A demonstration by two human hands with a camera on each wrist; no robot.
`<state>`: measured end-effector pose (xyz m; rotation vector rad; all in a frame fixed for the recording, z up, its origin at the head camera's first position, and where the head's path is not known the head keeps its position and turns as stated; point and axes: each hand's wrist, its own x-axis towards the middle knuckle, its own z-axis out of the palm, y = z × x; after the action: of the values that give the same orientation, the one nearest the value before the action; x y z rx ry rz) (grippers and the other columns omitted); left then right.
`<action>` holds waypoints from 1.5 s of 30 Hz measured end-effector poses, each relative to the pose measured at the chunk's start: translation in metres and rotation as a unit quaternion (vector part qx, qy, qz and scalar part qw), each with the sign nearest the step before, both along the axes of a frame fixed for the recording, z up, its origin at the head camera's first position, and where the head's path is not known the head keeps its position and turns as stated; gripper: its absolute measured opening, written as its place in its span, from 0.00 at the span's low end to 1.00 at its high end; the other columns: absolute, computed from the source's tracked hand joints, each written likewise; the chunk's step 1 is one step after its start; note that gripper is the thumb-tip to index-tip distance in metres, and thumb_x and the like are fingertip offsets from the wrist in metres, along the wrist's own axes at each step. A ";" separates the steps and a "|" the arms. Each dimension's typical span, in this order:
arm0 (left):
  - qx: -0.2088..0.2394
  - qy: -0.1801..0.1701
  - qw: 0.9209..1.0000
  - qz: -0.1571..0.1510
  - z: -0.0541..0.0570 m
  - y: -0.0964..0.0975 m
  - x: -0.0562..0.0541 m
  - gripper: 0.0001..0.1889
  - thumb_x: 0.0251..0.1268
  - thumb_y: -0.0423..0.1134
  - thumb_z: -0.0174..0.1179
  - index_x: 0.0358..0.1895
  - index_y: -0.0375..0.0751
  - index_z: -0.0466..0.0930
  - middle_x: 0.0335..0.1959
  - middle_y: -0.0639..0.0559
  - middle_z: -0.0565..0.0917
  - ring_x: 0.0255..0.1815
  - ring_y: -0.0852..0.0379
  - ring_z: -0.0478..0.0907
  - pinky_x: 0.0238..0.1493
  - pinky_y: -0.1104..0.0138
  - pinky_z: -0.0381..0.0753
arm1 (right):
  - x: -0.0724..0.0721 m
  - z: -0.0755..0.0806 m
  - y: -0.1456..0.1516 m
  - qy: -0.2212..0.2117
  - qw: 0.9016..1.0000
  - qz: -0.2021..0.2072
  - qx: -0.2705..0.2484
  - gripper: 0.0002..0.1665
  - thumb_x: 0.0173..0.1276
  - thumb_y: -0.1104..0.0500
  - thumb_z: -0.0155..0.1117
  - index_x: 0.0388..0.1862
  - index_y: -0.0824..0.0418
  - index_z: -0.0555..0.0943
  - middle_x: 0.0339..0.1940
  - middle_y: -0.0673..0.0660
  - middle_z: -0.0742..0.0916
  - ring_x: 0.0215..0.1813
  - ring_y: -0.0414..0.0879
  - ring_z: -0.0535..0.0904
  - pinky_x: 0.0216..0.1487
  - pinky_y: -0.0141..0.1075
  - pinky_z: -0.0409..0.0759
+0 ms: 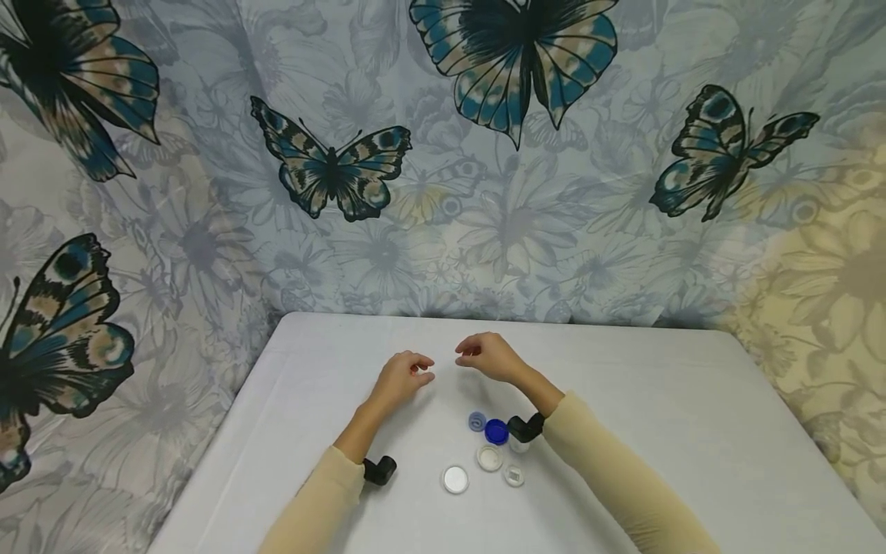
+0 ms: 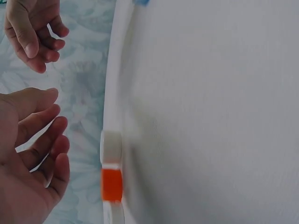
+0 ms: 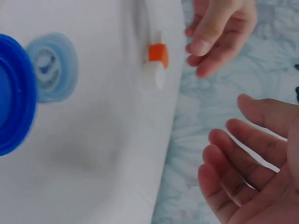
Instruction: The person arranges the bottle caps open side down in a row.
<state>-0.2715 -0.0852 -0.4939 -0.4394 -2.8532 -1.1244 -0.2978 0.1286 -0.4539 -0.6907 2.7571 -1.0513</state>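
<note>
My left hand (image 1: 399, 378) and my right hand (image 1: 490, 356) hover over the far middle of the white table, facing each other with a gap between them. Fingers on both are loosely bent, and nothing is held. Nearer than the right hand lie a light blue cap (image 1: 477, 421) and a dark blue cap (image 1: 496, 432). White lids (image 1: 489, 458) lie close by, one partly hidden by the right wrist's camera. Beyond the fingers in the left wrist view, an orange cap (image 2: 112, 185) stands lined up with a white cap (image 2: 111, 147) and another white piece; the head view does not show them.
The white-covered table (image 1: 657, 400) ends at a back edge against a butterfly-printed cloth (image 1: 388, 254). A round white lid (image 1: 455, 479) lies nearest the front, between the forearms. Black cameras (image 1: 380, 470) sit on both wrists, low over the table.
</note>
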 end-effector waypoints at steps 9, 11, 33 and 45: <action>0.021 -0.068 0.996 -0.053 -0.007 0.023 0.023 0.13 0.60 0.38 0.66 0.47 0.39 0.84 0.41 0.48 0.84 0.41 0.53 0.78 0.43 0.64 0.78 | 0.042 -0.009 0.019 0.010 1.000 -0.008 0.018 0.15 0.63 0.59 0.68 0.44 0.68 0.85 0.33 0.54 0.86 0.36 0.42 0.77 0.35 0.31 0.75; 0.024 -0.078 0.995 -0.063 -0.009 0.027 0.026 0.13 0.60 0.38 0.66 0.48 0.39 0.84 0.42 0.48 0.84 0.41 0.55 0.78 0.42 0.65 0.78 | 0.049 -0.014 0.021 0.012 1.000 -0.007 0.024 0.14 0.62 0.59 0.68 0.44 0.67 0.85 0.33 0.54 0.86 0.36 0.42 0.78 0.36 0.31 0.75; -0.007 -0.117 0.987 -0.106 -0.020 0.057 0.038 0.15 0.53 0.33 0.69 0.46 0.37 0.84 0.28 0.55 0.81 0.29 0.64 0.71 0.35 0.72 0.71 | 0.089 -0.043 0.015 0.038 0.990 -0.079 0.113 0.14 0.51 0.59 0.77 0.35 0.65 0.87 0.27 0.53 0.84 0.32 0.43 0.73 0.34 0.36 0.73; -0.012 -0.120 0.987 -0.102 -0.027 0.061 0.041 0.12 0.54 0.31 0.69 0.44 0.37 0.85 0.28 0.55 0.82 0.29 0.64 0.72 0.34 0.71 0.72 | 0.094 -0.047 0.012 0.042 0.988 -0.091 0.116 0.15 0.50 0.58 0.78 0.35 0.64 0.87 0.27 0.53 0.83 0.32 0.42 0.72 0.34 0.35 0.72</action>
<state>-0.2305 -0.0240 -0.5208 -0.6523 -3.0897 -1.2551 -0.2035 0.1401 -0.5007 -0.4691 2.9973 -0.7257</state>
